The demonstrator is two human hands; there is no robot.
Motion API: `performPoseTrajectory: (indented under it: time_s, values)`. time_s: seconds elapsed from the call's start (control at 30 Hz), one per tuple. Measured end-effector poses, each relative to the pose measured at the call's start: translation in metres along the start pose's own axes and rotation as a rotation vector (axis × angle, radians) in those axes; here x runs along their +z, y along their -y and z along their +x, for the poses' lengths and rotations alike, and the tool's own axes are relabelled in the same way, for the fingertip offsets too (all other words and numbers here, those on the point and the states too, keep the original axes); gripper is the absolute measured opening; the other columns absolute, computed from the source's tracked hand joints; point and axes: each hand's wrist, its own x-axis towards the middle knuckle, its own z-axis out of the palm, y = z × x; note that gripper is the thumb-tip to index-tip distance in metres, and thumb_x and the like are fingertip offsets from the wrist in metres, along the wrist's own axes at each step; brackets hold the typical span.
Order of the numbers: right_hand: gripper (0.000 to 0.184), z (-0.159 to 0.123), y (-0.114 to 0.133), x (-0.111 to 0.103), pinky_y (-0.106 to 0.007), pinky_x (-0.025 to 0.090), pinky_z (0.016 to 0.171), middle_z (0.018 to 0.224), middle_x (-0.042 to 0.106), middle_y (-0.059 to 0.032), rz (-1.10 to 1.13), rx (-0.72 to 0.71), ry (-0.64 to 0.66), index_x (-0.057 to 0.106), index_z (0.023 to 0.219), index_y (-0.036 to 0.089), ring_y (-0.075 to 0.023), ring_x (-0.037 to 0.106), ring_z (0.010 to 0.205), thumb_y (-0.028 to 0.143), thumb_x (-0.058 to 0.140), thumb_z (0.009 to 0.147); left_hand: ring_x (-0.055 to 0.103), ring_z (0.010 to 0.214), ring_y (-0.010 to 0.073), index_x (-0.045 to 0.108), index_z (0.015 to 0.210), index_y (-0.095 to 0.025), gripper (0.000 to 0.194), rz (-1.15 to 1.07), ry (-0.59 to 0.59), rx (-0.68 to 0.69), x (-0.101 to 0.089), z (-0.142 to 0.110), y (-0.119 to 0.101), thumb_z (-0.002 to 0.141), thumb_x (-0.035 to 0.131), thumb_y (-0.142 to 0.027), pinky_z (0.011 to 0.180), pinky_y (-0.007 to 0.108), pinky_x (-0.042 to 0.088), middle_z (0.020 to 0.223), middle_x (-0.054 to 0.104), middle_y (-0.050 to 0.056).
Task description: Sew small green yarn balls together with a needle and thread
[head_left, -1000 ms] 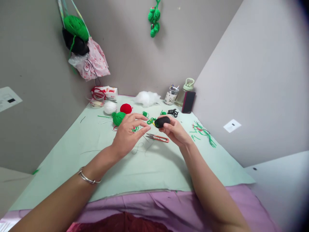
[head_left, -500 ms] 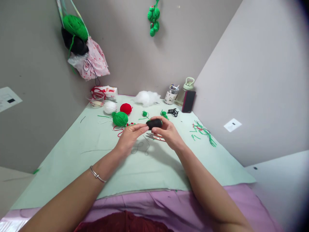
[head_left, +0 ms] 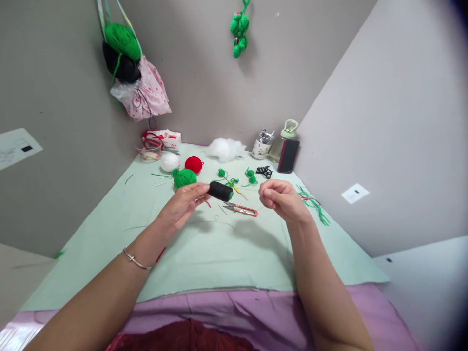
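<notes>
My left hand (head_left: 185, 204) grips a spool of black thread (head_left: 220, 191) by one end, its green core end pointing right. To the right, my right hand (head_left: 280, 197) is raised with its fingers pinched together; whatever they hold is too fine or hidden to make out. Orange-handled thread snips (head_left: 241, 209) lie on the table between and just below the hands, beside a thin needle-like piece (head_left: 223, 209). Loose dark thread (head_left: 197, 222) trails over the cloth under the left hand. Behind the spool lies a yellow-handled crochet hook (head_left: 236, 189).
Green (head_left: 185, 178), red (head_left: 193, 165) and white yarn balls (head_left: 170, 162) sit behind my left hand. White stuffing (head_left: 225, 149), a pen cup (head_left: 262, 146), a bottle (head_left: 278, 147) and a phone (head_left: 288, 156) line the back. Yarn scraps (head_left: 316, 207) lie right; small green crocheted pieces (head_left: 251, 175) lie mid-table.
My hands have moved apart: the right let go of the spool and went right, while the left keeps it and moved slightly left. The snips are now fully uncovered. The view shifted slightly.
</notes>
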Motion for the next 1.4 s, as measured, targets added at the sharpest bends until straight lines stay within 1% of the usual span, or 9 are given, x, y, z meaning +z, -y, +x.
performPoseTrajectory:
  time_s: [0.27,0.5,0.6,0.7,0.8,0.97,1.1,1.27,1.4]
  values:
    - [0.054,-0.018,-0.002,-0.024,-0.023,0.019,0.030,0.031,0.026,0.0066,0.088,-0.265,0.135,0.049,0.041,0.024,-0.0070,0.022,0.029,0.057,0.086,0.063,0.060,0.071,0.0098,0.070,0.076,-0.014,0.022,-0.158,-0.134,0.028,-0.009,0.005,0.000,0.066,0.087,-0.023,0.083,0.027,0.052,0.076,0.067,-0.001]
    - [0.052,-0.039,0.004,-0.060,-0.023,0.006,0.029,0.031,-0.002,0.0088,0.121,-0.653,-0.139,0.053,0.049,0.030,-0.0083,0.000,0.031,0.073,0.074,0.068,0.062,0.070,0.0103,0.068,0.078,-0.014,0.016,-0.247,-0.240,0.002,-0.015,0.008,-0.012,0.069,0.081,-0.015,0.079,0.027,0.057,0.071,0.066,0.000]
    - [0.041,-0.036,0.013,-0.054,-0.023,0.023,0.031,0.036,0.029,0.0049,-0.038,-0.508,0.009,0.061,0.054,0.029,-0.0092,0.025,0.033,0.061,0.079,0.073,0.061,0.068,0.0097,0.067,0.075,-0.015,0.016,-0.236,-0.214,0.011,-0.012,0.007,-0.012,0.068,0.082,-0.015,0.079,0.027,0.058,0.070,0.065,-0.001]
    - [0.022,-0.024,0.016,-0.037,-0.031,0.052,0.056,0.082,0.070,-0.0063,-0.396,-0.130,0.168,0.076,0.082,0.025,-0.0167,0.060,0.065,0.039,0.088,0.069,0.062,0.070,0.0100,0.068,0.074,-0.014,0.018,-0.211,-0.159,0.015,-0.010,0.006,-0.008,0.067,0.084,-0.018,0.081,0.027,0.057,0.073,0.067,0.000]
    - [0.034,-0.008,0.009,-0.015,-0.033,0.054,0.074,0.105,0.070,-0.0078,-0.658,0.094,0.119,0.074,0.108,0.024,-0.0187,0.063,0.084,0.039,0.080,0.077,0.062,0.072,0.0103,0.069,0.076,-0.014,0.020,-0.196,-0.111,0.016,-0.009,0.006,-0.003,0.066,0.086,-0.019,0.082,0.028,0.056,0.079,0.069,0.000]
    - [0.060,0.009,-0.017,0.027,-0.028,0.050,0.061,0.130,0.063,-0.0086,-0.242,0.092,0.111,0.060,0.134,0.029,-0.0137,0.062,0.077,0.038,0.080,0.079,0.064,0.078,0.0121,0.070,0.075,-0.015,0.022,-0.143,-0.061,-0.013,-0.006,0.005,0.004,0.065,0.087,-0.023,0.084,0.028,0.053,0.082,0.071,0.001]
    - [0.036,0.011,-0.024,0.039,-0.026,0.047,0.061,0.086,0.070,-0.0037,-0.133,0.146,0.265,0.071,0.112,0.019,-0.0112,0.059,0.065,0.040,0.076,0.083,0.063,0.076,0.0118,0.070,0.073,-0.015,0.020,-0.097,0.003,0.009,-0.006,0.004,0.002,0.068,0.086,-0.026,0.084,0.028,0.052,0.079,0.070,0.000]
    - [0.024,-0.004,-0.002,-0.002,-0.025,0.030,0.049,0.042,0.039,0.0074,-0.027,-0.068,-0.018,0.069,0.075,0.021,-0.0085,0.034,0.044,0.043,0.075,0.083,0.064,0.075,0.0124,0.069,0.075,-0.014,0.018,-0.171,-0.082,0.021,-0.018,0.009,-0.006,0.067,0.084,-0.020,0.081,0.028,0.055,0.078,0.071,0.002]
    - [0.062,-0.036,0.011,-0.056,-0.027,0.019,0.039,0.028,0.009,0.0087,-0.010,-0.331,-0.184,0.032,0.041,0.023,-0.0087,0.014,0.032,0.053,0.079,0.068,0.066,0.074,0.0138,0.067,0.076,-0.013,0.015,-0.270,-0.153,0.036,-0.029,0.016,-0.012,0.068,0.080,-0.014,0.077,0.028,0.057,0.081,0.072,0.005]
